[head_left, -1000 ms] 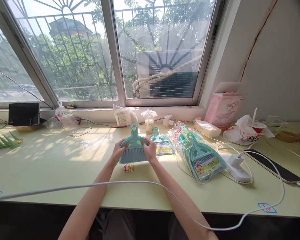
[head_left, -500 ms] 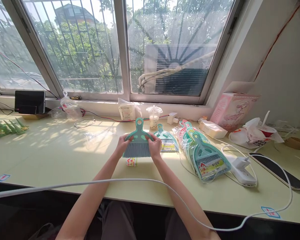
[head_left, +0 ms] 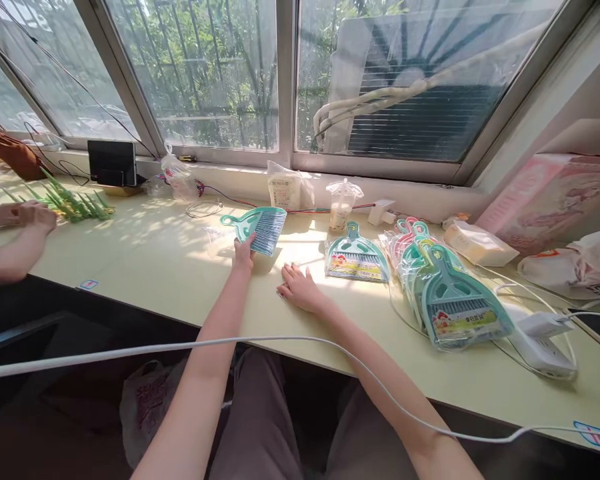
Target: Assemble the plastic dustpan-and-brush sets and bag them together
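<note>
Your left hand [head_left: 244, 255] pinches the edge of a teal dustpan-and-brush set [head_left: 249, 225], thumb on the front and the other fingers mostly hidden, and holds it tilted above the worktop [head_left: 155, 263] with its handle pointing left. The brush [head_left: 269, 231] is nested against the dustpan, with no wrapper visible around the pair. Your right hand [head_left: 300, 289] rests palm down on the worktop, fingers loosely spread, nearer you and to the right of the held set; whether anything lies beneath it, you can't tell from here. Some crumpled clear plastic [head_left: 215, 241] lies just left of the held set.

Judging by how things lie, this one set is out of its packaging. To your right, a single labelled set [head_left: 353, 235] lies apart, apparently bagged, and farther right a pile of bagged sets [head_left: 441, 280], mostly teal with some pink handles, remains wrapped. They overlap too much for you to count. A drink cup [head_left: 341, 212] stands behind the single set; at the far left, another person's hands [head_left: 36, 217] are beside a spiky green bundle [head_left: 77, 203].
</note>
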The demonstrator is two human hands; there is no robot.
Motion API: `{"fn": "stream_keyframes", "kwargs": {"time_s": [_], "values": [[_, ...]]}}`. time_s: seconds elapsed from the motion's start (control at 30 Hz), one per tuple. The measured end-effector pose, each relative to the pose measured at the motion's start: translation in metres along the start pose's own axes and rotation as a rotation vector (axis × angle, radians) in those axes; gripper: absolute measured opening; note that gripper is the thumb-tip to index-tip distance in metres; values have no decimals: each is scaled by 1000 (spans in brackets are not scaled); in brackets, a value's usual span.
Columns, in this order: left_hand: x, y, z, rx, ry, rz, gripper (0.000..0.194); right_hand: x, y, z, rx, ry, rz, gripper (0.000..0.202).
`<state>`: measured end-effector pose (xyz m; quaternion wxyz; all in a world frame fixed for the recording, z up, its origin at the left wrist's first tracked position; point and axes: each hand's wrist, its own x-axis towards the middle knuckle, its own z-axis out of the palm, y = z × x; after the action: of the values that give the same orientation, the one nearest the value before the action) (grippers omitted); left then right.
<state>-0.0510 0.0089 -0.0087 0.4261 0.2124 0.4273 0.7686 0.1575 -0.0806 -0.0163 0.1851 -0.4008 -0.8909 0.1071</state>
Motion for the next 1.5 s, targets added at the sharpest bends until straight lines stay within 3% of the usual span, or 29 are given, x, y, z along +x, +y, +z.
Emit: {"fn": "stream_keyframes", "kwargs": {"time_s": [0.13, 0.27, 0.33, 0.43, 0.57, 0.67, 0.73, 0.87, 0.97, 1.1, 1.3, 1.5], "values": [[0, -2, 1, 33, -6, 9, 50, 3, 2, 2, 209, -53, -105, 43], [0, -1, 3, 83, -50, -16, 37, 7, 3, -3, 130, 77, 72, 53], [-1, -2, 3, 106, -99, -14, 35, 8, 4, -7, 55, 64, 147, 47], [0, -5, 4, 109, -165, 0, 39, 8, 8, -11, 85, 10, 147, 26], [3, -8, 4, 97, -208, -5, 43, 7, 10, -10, 305, 37, 177, 24], [0, -6, 5, 106, -226, -16, 48, 9, 9, -9, 655, 32, 161, 34], [-6, -6, 8, 94, -258, -16, 52, 12, 8, -14, 901, 114, 129, 34], [-28, -11, 21, 55, -359, -15, 58, 14, 14, -33, 1130, 541, 233, 33], [-46, -16, 33, 18, -413, -46, 61, 11, 24, -45, 1011, 776, 385, 35], [-68, -16, 47, 11, -507, -60, 59, 6, 34, -50, 704, 970, 611, 37], [-91, -15, 57, 50, -577, -15, 68, 5, 34, -52, 476, 1081, 657, 40], [-94, -15, 56, 117, -709, 52, 84, 6, 32, -50, 318, 1122, 690, 40]]}}
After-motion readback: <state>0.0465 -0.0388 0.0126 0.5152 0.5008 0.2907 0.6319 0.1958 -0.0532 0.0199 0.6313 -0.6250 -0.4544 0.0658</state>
